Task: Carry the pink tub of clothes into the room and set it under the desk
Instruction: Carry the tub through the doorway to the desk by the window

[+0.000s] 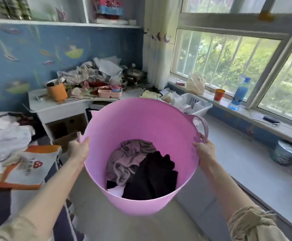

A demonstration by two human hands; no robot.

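I hold the pink tub up in front of me, clear of the floor. My left hand grips its left rim and my right hand grips the right rim beside the loop handle. Mauve and black clothes lie crumpled at the tub's bottom. The white corner desk stands straight ahead against the blue wall, its top piled with clutter. Under the desk a dark opening holds a cardboard box.
A bed with white laundry and an orange-edged bag fills the left side. On the right a long white ledge runs below the window, with a white basket, orange cup and blue bottle. Bare floor lies below the tub.
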